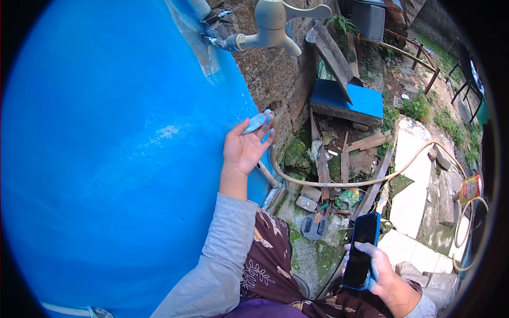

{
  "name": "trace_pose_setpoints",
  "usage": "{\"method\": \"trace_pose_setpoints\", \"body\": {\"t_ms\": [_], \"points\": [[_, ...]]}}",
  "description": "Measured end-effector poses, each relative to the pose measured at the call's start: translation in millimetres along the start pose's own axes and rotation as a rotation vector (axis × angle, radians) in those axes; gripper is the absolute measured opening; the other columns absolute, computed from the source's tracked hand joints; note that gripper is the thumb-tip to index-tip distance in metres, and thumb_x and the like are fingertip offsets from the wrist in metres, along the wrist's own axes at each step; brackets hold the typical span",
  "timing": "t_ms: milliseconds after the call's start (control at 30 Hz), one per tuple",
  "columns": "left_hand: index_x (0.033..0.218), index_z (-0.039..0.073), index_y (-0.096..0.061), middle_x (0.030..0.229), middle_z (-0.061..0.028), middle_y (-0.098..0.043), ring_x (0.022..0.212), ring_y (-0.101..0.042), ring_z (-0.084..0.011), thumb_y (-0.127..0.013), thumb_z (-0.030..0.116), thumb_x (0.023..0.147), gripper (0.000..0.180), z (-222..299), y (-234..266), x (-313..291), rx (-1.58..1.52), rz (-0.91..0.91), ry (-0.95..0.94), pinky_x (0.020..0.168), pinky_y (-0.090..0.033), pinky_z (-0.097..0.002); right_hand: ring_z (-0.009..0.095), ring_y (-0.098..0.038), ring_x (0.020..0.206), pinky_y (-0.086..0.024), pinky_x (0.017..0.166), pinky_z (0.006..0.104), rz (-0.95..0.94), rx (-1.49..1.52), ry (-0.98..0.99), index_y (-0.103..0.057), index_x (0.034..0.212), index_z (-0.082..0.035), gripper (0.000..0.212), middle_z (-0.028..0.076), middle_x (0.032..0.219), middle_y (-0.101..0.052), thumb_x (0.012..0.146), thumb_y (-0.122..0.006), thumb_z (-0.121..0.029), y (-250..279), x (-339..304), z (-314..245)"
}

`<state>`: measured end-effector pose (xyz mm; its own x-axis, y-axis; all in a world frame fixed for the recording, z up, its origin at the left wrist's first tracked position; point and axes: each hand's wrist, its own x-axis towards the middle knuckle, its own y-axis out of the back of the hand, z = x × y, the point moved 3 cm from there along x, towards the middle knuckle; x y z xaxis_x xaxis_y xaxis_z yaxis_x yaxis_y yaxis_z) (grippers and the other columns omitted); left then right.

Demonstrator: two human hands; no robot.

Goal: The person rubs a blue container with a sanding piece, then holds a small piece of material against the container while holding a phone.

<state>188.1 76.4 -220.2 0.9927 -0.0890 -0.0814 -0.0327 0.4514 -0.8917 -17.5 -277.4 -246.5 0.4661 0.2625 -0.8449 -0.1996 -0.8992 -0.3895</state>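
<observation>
Phone (361, 249) lay in the right hand (386, 273), which I saw curled round its sides; the left hand (245, 148), half-curled, pinched a pale-blue piece (254, 124) by the right edge of the blue tank (132, 122).

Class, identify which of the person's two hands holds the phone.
The right hand, lower in the picture, holds the blue-edged phone; the left hand, raised higher, holds a small pale-blue piece.

1 phone (362, 246), 1 pale-blue piece (255, 123), 1 tap (271, 24); seemingly 1 hose (339, 185).
</observation>
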Motion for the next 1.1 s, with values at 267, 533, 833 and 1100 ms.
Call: {"method": "trace_pose_setpoints", "body": {"t_ms": [267, 533, 833, 1100], "points": [[0.142, -0.006, -0.027, 0.14, -0.0174, -0.047, 0.113, -0.057, -0.0229, -0.045, 0.022, 0.101, 0.054, 6, -14, -13, -0.045, -0.063, -0.02, 0.087, -0.043, -0.0422, 0.021, -0.062, 0.078, -0.051, 0.066, 0.0328, -0.11, -0.539, 0.05, -0.047, 0.129, -0.006, 0.045, 0.01, 0.098, -0.061, 0.092, -0.062, -0.028, 5, 6, -11], [0.142, -0.003, -0.028, 0.138, -0.0153, -0.048, 0.103, -0.057, -0.0203, -0.042, 0.021, 0.101, 0.05, -3, -10, -9, 0.005, 0.032, -0.104, 0.081, -0.041, -0.0402, 0.04, -0.058, 0.109, -0.046, 0.094, 0.0437, -0.226, -2.05, 0.283, -0.038, 0.143, -0.01, 0.068, 0.028, 0.117, -0.056, 0.087, -0.061, -0.041, 6, -4, 1], [0.133, -0.005, -0.039, 0.125, -0.0132, -0.054, 0.091, -0.055, -0.0183, -0.041, 0.021, 0.101, 0.041, -8, 2, -8, -0.071, 0.249, 0.096, 0.076, -0.04, -0.0376, 0.037, -0.053, 0.12, -0.039, 0.101, 0.044, -0.111, -2.214, 0.062, -0.034, 0.147, -0.008, 0.074, 0.025, 0.127, -0.053, 0.083, -0.057, -0.035, 21, 5, 13], [0.134, -0.006, -0.037, 0.11, -0.0124, -0.053, 0.089, -0.052, -0.0174, -0.042, 0.019, 0.1, 0.043, -5, 4, -9, -0.163, 0.198, 0.131, 0.078, -0.037, -0.0361, 0.035, -0.054, 0.117, -0.04, 0.097, 0.0424, -0.155, -2.227, 0.112, -0.036, 0.145, -0.007, 0.079, 0.023, 0.121, -0.055, 0.074, -0.062, -0.034, 28, 12, 25]]}}
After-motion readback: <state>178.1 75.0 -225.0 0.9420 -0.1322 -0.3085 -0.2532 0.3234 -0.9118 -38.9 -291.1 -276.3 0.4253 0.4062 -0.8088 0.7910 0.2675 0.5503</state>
